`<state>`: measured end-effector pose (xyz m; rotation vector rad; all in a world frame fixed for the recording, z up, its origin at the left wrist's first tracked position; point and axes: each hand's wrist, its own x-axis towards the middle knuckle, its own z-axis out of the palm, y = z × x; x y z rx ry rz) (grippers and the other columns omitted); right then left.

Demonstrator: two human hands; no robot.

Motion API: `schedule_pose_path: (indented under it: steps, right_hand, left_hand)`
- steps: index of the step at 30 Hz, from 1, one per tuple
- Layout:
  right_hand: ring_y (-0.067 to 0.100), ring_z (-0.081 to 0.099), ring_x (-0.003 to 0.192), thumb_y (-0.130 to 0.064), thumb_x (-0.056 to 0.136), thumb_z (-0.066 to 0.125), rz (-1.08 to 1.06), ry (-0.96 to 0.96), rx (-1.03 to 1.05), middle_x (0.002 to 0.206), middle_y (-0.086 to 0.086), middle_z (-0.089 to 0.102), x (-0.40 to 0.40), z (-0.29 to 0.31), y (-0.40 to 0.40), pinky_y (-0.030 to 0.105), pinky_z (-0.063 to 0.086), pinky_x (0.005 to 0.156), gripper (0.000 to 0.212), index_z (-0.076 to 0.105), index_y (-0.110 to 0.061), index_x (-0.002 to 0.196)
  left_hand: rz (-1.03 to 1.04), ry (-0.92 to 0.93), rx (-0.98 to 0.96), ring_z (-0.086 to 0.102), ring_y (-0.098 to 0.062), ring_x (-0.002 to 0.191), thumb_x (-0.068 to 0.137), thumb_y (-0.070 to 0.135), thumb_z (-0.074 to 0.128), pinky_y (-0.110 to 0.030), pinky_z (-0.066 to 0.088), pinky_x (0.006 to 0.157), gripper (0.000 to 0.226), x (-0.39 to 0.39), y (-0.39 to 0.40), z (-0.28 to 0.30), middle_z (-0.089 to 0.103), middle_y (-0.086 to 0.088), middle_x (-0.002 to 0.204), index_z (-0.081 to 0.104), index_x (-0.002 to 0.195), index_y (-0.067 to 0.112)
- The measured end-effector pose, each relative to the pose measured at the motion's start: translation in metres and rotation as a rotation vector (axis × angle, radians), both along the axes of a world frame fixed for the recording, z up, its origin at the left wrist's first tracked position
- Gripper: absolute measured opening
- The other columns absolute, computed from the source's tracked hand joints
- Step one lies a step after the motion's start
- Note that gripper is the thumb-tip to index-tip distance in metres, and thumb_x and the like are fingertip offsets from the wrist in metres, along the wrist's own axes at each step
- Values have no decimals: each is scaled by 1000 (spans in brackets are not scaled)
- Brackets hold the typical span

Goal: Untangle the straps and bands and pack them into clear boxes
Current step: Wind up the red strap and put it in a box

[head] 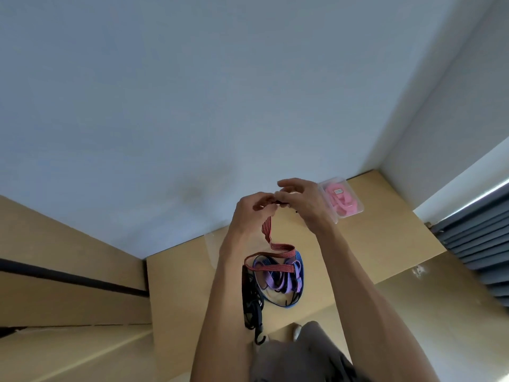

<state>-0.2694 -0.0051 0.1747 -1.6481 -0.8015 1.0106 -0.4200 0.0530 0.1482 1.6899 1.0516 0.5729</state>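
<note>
A red and black striped strap (266,228) hangs from both my hands, raised above the wooden table (385,244). My left hand (248,213) pinches its upper end, and my right hand (301,201) grips the same end from the other side, fingers partly spread. The strap's lower part loops onto a tangle of purple bands (278,279) ringed by a blue cord (292,304). A black strap with a hook (252,301) lies left of that pile. A clear box (341,199) holding a pink band stands at the back right.
A white wall rises behind the table. A second clear box (210,245) is partly hidden behind my left forearm. Grey slatted blinds (479,244) are at the right. My legs in grey trousers (303,357) show at the bottom.
</note>
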Motion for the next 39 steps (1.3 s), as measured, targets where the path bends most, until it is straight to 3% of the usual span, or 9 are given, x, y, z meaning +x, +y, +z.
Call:
schedule_pose_path:
  steps: [5,11,14,20,26,30,33,36,39]
  right_hand:
    - [25,68,72,-4,81,79,-18,80,66,94,21,72,-2,14,0,36,57,76,34,68,-4,112]
    - [21,71,92,-38,99,61,-173,409,152,104,9,72,-10,19,4,40,51,92,39,60,-9,124]
    - [22,69,111,-54,102,42,-12,551,102,115,7,74,-9,12,4,42,46,104,53,59,-12,129]
    - [17,74,93,-15,82,80,301,81,-49,99,2,78,-19,-3,3,36,53,90,36,64,-11,113]
    - [12,65,82,-18,82,76,166,-234,36,90,0,70,-44,-10,12,24,46,68,17,68,-14,96]
    - [21,73,77,-8,90,58,155,-123,-14,85,4,76,-40,-8,7,41,59,77,19,64,-11,108]
    - [22,75,73,-3,87,53,205,-76,-103,82,6,77,-36,-9,4,44,57,78,20,58,-10,104]
    - [19,67,72,-2,87,59,344,-280,-190,77,0,70,-32,-6,5,35,52,68,15,64,-15,92]
    - [10,52,63,-4,87,59,358,-370,-153,71,-5,60,-26,1,8,20,37,54,21,66,-23,85]
  left_hand:
    - [32,-73,-247,72,-30,88,92,23,67,-49,58,87,11,0,1,21,76,-7,85,76,90,17]
    - [57,-191,-342,76,-20,81,89,5,72,-25,58,64,3,1,10,38,74,-7,82,71,91,5]
    - [263,-341,-325,74,-15,78,89,1,70,-25,57,65,6,4,12,42,74,-3,79,70,92,6]
    - [448,-457,-337,70,-20,87,85,-6,72,-32,56,82,41,3,20,45,75,-5,91,63,125,3]
    - [399,-584,-442,69,-23,83,88,-8,65,-34,58,72,19,-2,21,51,70,-10,84,69,101,5]
    - [619,-490,-320,70,-22,85,89,5,69,-27,58,69,4,3,24,46,72,-5,82,70,89,9]
    - [727,-242,-108,72,-23,84,84,1,73,-26,57,73,27,0,27,38,73,-6,86,61,108,10]
    - [601,-1,93,70,-20,80,87,1,68,-5,46,63,31,-5,26,30,76,-13,93,67,118,3]
    - [496,110,181,67,-20,79,94,0,59,-5,47,66,31,-10,23,24,76,-15,102,73,121,6]
